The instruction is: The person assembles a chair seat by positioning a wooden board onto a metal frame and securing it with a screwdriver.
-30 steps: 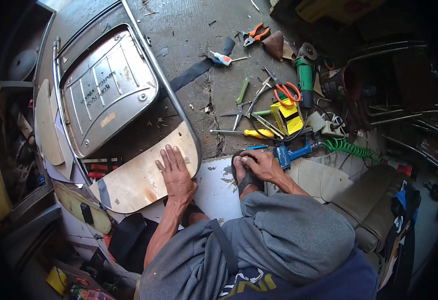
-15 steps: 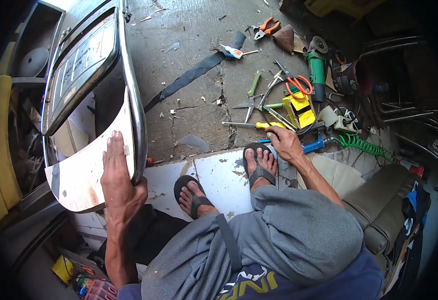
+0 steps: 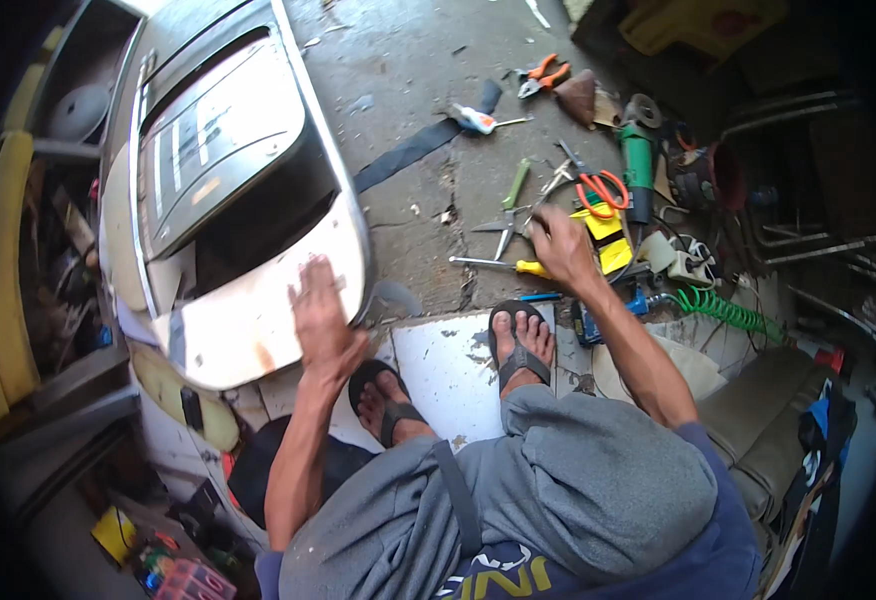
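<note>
My left hand [image 3: 320,318] lies flat with fingers spread on the near corner of a large white car panel [image 3: 248,250] with a window in it, which rests tilted on the concrete floor. My right hand [image 3: 558,243] reaches out over a scatter of tools and touches a pair of metal shears [image 3: 518,222]; a yellow-handled screwdriver [image 3: 503,266] lies just below it. Whether its fingers close on anything cannot be told. My feet in black sandals [image 3: 520,345] stand on a white board [image 3: 448,365].
Orange-handled scissors [image 3: 600,190], a green angle grinder [image 3: 638,165], orange pliers [image 3: 540,75], a green coiled hose [image 3: 723,308] and a blue tool [image 3: 608,312] lie to the right. A black strip [image 3: 408,152] crosses the floor. Cluttered shelves [image 3: 48,230] stand at the left.
The car panel has tipped up and shifted left with my left hand on it. My right hand has left the blue tool and moved up to the shears. Both feet are now showing.
</note>
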The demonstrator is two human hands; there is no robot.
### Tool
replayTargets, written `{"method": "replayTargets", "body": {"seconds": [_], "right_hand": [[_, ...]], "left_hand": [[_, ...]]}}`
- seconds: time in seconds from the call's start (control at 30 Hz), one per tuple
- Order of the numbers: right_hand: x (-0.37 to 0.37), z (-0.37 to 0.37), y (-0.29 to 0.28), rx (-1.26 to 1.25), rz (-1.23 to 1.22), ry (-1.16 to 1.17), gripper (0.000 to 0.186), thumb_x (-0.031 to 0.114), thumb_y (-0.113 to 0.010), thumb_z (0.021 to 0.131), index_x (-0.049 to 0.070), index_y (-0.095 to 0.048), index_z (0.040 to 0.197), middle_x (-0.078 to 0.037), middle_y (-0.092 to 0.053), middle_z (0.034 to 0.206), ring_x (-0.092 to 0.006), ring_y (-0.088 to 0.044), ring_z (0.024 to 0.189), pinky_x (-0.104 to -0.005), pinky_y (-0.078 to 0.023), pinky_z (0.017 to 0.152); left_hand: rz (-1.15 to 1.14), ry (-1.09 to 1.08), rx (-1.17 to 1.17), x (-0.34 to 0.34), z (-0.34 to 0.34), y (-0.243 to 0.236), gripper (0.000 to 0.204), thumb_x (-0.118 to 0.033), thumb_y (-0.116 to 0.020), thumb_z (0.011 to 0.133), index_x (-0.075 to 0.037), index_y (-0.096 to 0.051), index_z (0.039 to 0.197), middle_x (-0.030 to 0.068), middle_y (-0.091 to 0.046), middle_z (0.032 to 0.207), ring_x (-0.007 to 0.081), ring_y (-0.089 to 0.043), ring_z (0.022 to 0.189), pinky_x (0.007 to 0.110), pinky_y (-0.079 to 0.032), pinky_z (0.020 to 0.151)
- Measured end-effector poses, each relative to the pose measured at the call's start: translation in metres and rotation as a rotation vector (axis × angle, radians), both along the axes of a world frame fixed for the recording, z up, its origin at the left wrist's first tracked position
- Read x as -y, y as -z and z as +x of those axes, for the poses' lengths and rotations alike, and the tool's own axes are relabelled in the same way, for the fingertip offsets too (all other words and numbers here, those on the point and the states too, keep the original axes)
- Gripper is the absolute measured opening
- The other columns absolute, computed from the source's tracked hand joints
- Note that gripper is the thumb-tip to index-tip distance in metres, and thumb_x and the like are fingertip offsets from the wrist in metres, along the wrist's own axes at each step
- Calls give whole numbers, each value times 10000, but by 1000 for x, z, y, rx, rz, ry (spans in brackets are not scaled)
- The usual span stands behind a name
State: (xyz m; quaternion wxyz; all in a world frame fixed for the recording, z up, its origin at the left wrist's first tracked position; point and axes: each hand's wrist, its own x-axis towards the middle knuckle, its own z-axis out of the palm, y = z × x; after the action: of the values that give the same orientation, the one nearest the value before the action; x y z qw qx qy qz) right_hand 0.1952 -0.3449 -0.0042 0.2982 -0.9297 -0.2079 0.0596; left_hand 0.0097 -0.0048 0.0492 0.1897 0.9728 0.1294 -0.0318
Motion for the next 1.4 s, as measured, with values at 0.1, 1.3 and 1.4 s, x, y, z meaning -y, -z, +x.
{"method": "replayTargets", "body": {"seconds": [0.1, 1.3, 1.4], "right_hand": [[-70, 73, 23, 123, 8, -17, 387, 178, -659, 909, 17, -623, 1259, -258, -627, 1171, -439, -615, 1080, -500, -506, 937], [-161, -97, -56, -91, 8, -504, 195, 191, -715, 919, 27, -677, 1016, -178, -693, 896, -362, -700, 809, -422, -562, 708], [-161, -98, -53, -71, -39, -521, 202, 210, -704, 926, 31, -671, 1013, -172, -692, 897, -360, -701, 813, -424, -566, 711]], "left_hand": [[18, -16, 31, 8, 3, 43, 1053, 65, -661, 577, 73, -280, 1558, 297, -353, 1587, 438, -313, 1500, 549, -197, 1251], [7, -97, 154, 23, -6, 104, 876, -73, -670, 770, 25, -312, 1564, 229, -340, 1617, 390, -288, 1523, 577, -140, 1259], [18, -97, 154, 23, -5, 106, 872, -76, -666, 774, 25, -311, 1564, 229, -341, 1617, 390, -286, 1523, 578, -140, 1259]]}}
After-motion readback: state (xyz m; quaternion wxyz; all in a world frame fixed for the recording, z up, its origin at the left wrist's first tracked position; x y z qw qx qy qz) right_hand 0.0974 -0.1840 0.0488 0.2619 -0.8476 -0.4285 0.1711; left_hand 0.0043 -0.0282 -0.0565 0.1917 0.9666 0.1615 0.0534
